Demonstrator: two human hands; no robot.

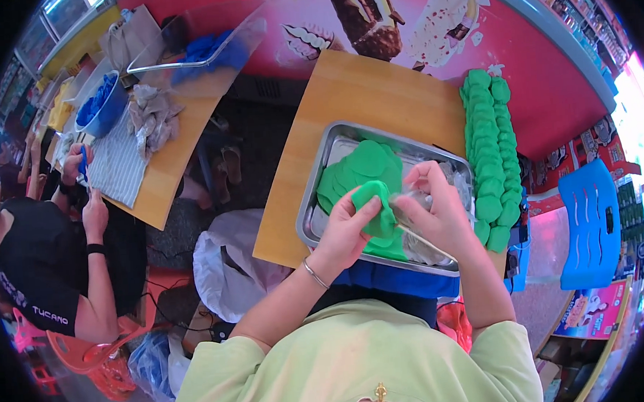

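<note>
Folded green piece (375,207) held over a metal tray (310,201)

The left hand (347,232) pinches the thin green piece between thumb and fingers, just above the tray, so that the piece bends upward in a fold. The right hand (439,208) is close on the other side, its thumb and fingers drawn narrowly together at the piece's right edge; whether they grip it, I cannot tell. A thin pale stick (430,245) slants below the right hand.

Inside the tray, flat green pieces (357,168) lie overlapping in a loose pile beyond the left hand, with crumpled clear plastic (461,179) at the right end. The tray sits on a wooden table (288,184). Along the table's right side, more green pieces stand packed in long rows (485,149), one against the next.

To the left, a co-worker in a black shirt (37,259) holds a small blue piece (83,164) beside another table, which carries a blue basin (107,123) and a striped cloth (120,168). A blue chair (589,223) stands at the right.
</note>
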